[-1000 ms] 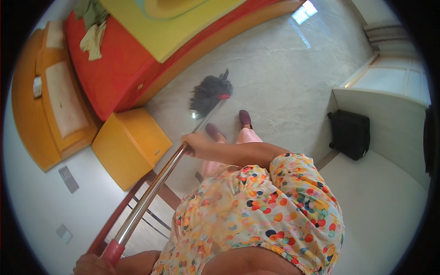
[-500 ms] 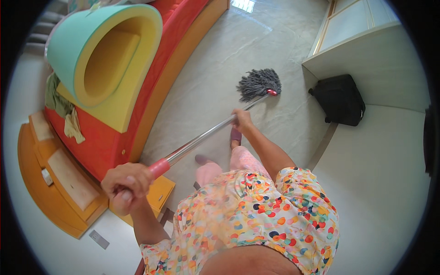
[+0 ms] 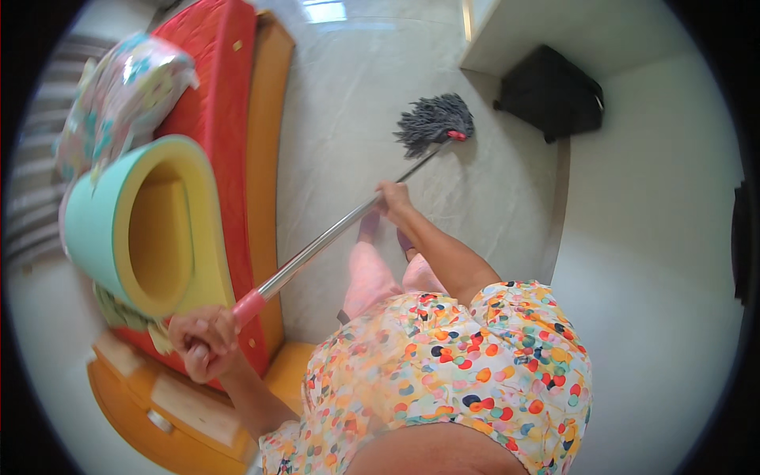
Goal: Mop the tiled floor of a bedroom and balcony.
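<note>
A mop point(image 3: 321, 242) with a shiny metal pole slants from the lower left up to the far middle. My left hand point(image 3: 203, 342) is closed round the end of its pink grip. Farther along the pole, my right hand point(image 3: 391, 198) is wrapped about the metal. The grey string mop head point(image 3: 434, 125), with its red joint, lies spread on the grey floor point(image 3: 340, 103). It is a short way left of a black suitcase point(image 3: 550, 93).
On the left stands a bed with a red mattress point(image 3: 202, 103) and an orange side board point(image 3: 267, 158). A rolled yellow and mint foam mat point(image 3: 198, 237) and a plastic-wrapped bundle point(image 3: 131, 99) lie on it. A white wall point(image 3: 641, 261) runs along the right.
My view has turned and moved, so the bed now stands more upright at the left and the bundle shows. Both hands keep hold of the mop. My feet have shifted.
</note>
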